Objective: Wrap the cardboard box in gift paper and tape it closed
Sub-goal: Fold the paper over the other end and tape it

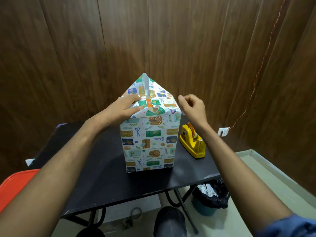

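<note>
- A dark shoe [169,221] is seen on the pale floor below the near edge of the black table [95,177], with the sleeve [290,224] of a blue garment at the lower right corner.
- A bin lined with a black bag [211,197] is stood on the floor under the table's right near corner; crumpled white scraps are visible inside it.
- An orange-red lid or tray [15,183] is seen at the left, just beyond the table's left side.
- The cardboard box [149,142], fully covered in patterned gift paper [153,103], is stood upright near the middle of the table, closer to its right half.
- A yellow tape dispenser [193,142] is placed on the table just to the right of the box, near but not touching it.
- The left hand [123,108] is laid on the top of the box, its fingers extended and pressed flat against the folded paper on the left side of the top.
- The right hand [193,105] is held in the air just above the box's upper right edge, with its fingers loosely curled; whether anything is pinched between them cannot be told.
- At the far side of the top, a pointed flap of paper [145,82] is left standing upright, its white underside showing.
- A wooden panelled wall [188,40] is seen behind the table, with a twisted cord [263,60] hung down it to a small white fitting [223,131].
</note>
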